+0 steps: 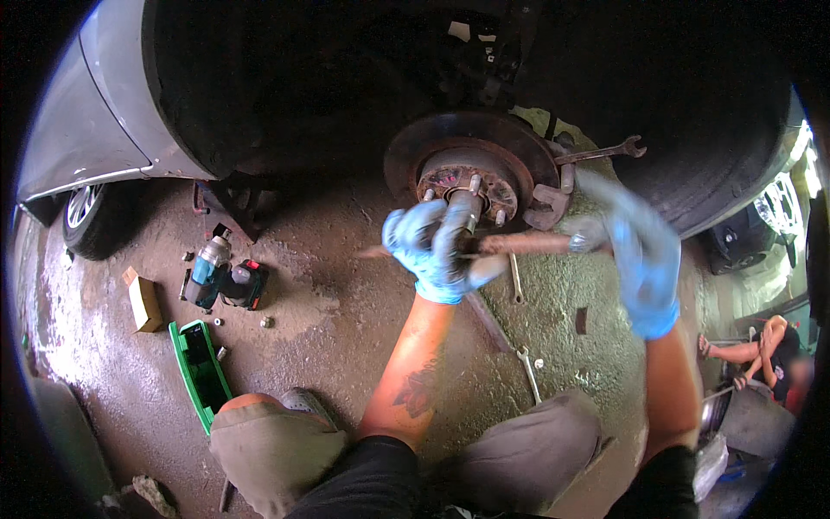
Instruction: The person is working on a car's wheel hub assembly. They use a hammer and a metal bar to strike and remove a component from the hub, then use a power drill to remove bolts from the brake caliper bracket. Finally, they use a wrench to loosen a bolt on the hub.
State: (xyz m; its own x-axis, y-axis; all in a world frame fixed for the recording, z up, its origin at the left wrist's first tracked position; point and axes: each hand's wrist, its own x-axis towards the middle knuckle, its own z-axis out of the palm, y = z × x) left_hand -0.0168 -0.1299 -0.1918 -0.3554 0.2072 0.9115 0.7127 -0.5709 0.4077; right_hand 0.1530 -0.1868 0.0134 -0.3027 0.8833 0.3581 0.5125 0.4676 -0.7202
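Note:
In front of me is a rusty brake disc with a wheel hub and studs at its middle. My left hand, in a blue glove, is closed around a socket and the turning bar where they meet at the hub's centre. The bar lies roughly level, its thin end showing left of that hand. My right hand, also gloved, is at the bar's right end; motion smears its fingers, so its grip is unclear. An open-ended wrench juts out beside the disc, above a metal bracket.
On the wet floor at left are a cordless impact wrench, a small box and a green tray. Below the hub lie a metal bar and wrenches. A jack stand stands under the car. Another person sits far right.

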